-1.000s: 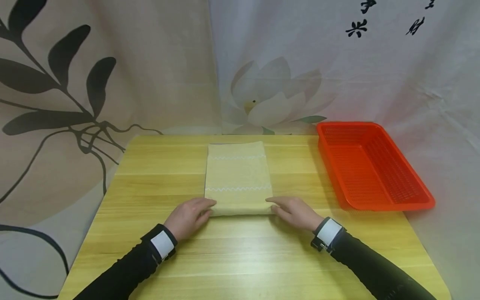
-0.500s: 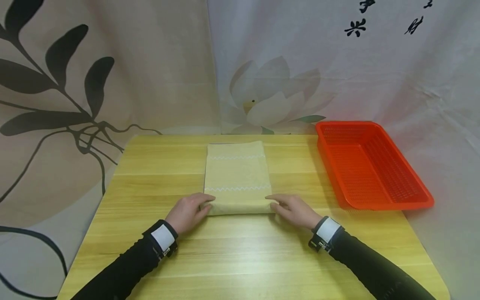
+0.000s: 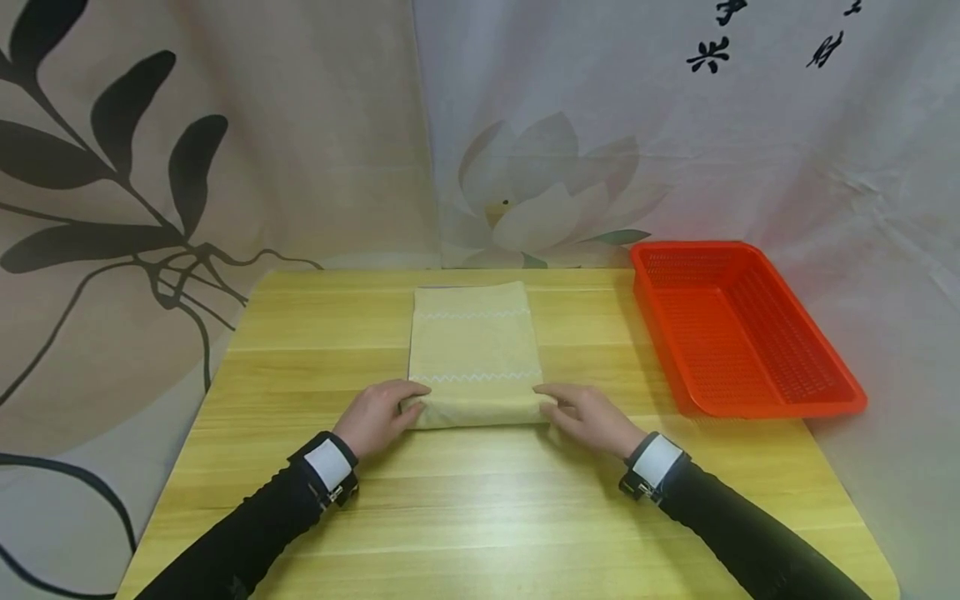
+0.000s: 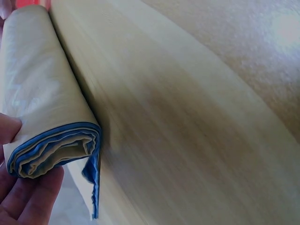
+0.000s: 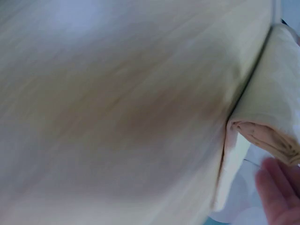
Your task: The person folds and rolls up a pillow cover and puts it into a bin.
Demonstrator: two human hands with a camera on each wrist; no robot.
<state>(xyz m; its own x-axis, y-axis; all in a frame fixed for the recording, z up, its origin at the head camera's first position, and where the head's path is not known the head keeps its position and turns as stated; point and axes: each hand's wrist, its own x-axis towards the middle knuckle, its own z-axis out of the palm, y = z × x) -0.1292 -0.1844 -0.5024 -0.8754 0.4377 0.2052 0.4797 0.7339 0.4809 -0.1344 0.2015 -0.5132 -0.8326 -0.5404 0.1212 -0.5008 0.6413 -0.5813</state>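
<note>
At lower centre of the head view, on the light wooden table (image 3: 247,533), rolled a little further up-frame than a second ago: pale yellow folded towel with white zigzag stitching (image 3: 476,346), its thickening near-edge roll gripped endwise by left hand (image 3: 372,417) and right hand (image 3: 591,418), fingers curled round it, rolling well begun.

A light wooden table (image 3: 262,517) is backed by draped cloth (image 3: 225,125) printed with dark leaves and a lotus.
</note>
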